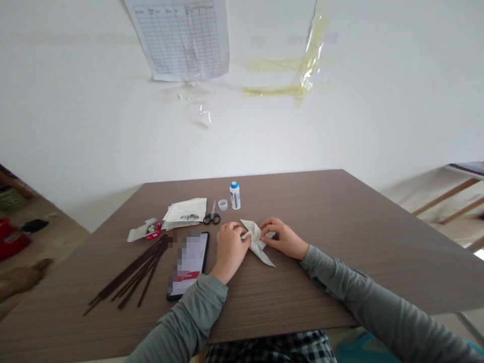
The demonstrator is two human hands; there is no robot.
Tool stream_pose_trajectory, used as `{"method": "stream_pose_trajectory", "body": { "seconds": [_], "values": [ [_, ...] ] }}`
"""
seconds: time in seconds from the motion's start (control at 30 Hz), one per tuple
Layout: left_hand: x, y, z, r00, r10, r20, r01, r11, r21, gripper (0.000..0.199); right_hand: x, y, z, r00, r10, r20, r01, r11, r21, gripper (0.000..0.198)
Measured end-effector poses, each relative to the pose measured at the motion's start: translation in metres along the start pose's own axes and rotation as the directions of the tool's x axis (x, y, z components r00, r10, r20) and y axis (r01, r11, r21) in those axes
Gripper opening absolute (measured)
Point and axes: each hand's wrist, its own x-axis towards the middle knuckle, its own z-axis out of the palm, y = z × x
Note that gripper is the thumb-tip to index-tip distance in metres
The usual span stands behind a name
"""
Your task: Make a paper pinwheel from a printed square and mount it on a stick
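Observation:
A folded paper pinwheel (256, 241) with printed text lies on the brown table between my two hands, its pointed blades spreading out. My left hand (231, 247) grips its left side with curled fingers. At its right side, the thumb and fingertips of my right hand (283, 239) pinch the paper. Just left of my left hand lies a phone (194, 259) with its screen lit. Beyond the pinwheel, a white glue bottle (235, 196) with a blue cap stands upright.
Scissors (212, 217) lie by a small clear cap (223, 204) and a stack of printed paper (185, 212). A small opened box (151, 229) and several thin dark sticks (130, 275) are at the left. The wall (242, 146) borders the table's (340, 201) far edge.

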Motion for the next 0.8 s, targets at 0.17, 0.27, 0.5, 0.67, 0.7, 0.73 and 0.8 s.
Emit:
{"method": "stream_pose_trajectory", "body": {
  "seconds": [0.17, 0.27, 0.5, 0.67, 0.7, 0.73, 0.8],
  "values": [
    [0.003, 0.0005, 0.0004, 0.999, -0.015, -0.037, 0.011, 0.994, -0.109, 0.017, 0.0005, -0.0022, -0.0004, 1.0, -0.001, -0.03, 0.001, 1.0, 0.015, 0.015],
    [0.0046, 0.0012, -0.0003, 0.999, -0.01, -0.035, 0.003, 0.983, -0.186, 0.019, 0.0012, -0.0035, -0.0008, 1.0, -0.001, -0.03, 0.002, 1.0, 0.031, 0.019],
    [0.0063, -0.0028, 0.0037, 0.999, 0.027, -0.032, -0.034, 0.971, -0.235, 0.019, 0.0021, -0.0051, -0.0003, 1.0, -0.021, -0.007, 0.021, 0.998, 0.062, 0.029],
    [0.0081, -0.0055, 0.0066, 1.0, 0.004, -0.029, -0.01, 0.98, -0.2, 0.02, 0.0023, -0.0051, -0.0011, 0.998, -0.05, -0.039, 0.05, 0.999, -0.006, 0.026],
    [0.0085, -0.0061, 0.0068, 1.0, 0.006, -0.026, -0.011, 0.979, -0.202, 0.02, 0.0024, -0.0053, -0.0015, 0.997, -0.059, -0.041, 0.059, 0.998, -0.021, 0.026],
    [0.009, -0.0067, 0.0068, 1.0, 0.009, -0.023, -0.014, 0.978, -0.208, 0.02, 0.0026, -0.0055, -0.002, 0.997, -0.069, -0.039, 0.068, 0.997, -0.032, 0.026],
    [0.0102, -0.008, 0.0066, 1.0, 0.018, -0.019, -0.022, 0.974, -0.228, 0.018, 0.0028, -0.006, -0.0028, 0.996, -0.089, -0.029, 0.088, 0.995, -0.048, 0.025]
  ]
}}
